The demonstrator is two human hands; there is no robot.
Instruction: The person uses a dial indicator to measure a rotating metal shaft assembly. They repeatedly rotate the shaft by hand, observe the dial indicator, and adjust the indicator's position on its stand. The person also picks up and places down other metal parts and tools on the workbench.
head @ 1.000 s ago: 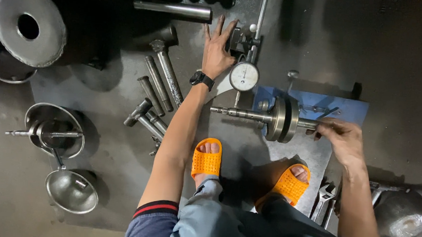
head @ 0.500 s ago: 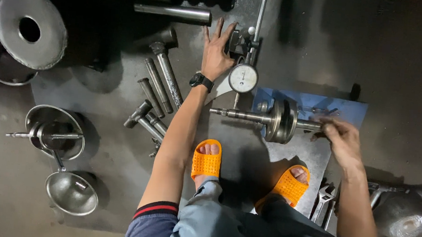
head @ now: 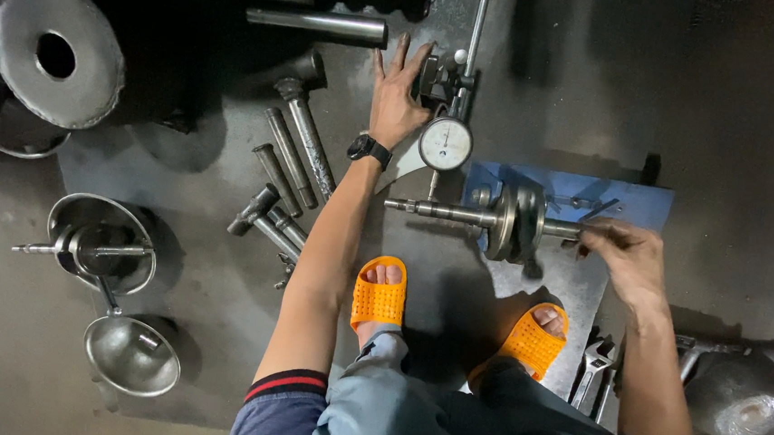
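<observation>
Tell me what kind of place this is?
Likely a machine or engine repair workshop: a dial gauge over a crankshaft, loose steel shafts on the grimy floor, and a wrench.

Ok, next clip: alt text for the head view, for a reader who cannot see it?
Seen from above, a person's right hand grips one end of a crankshaft lying on a blue stand, while the left hand rests flat on the floor beside a dial gauge. Orange sandals and loose steel rods lie nearby.
</observation>
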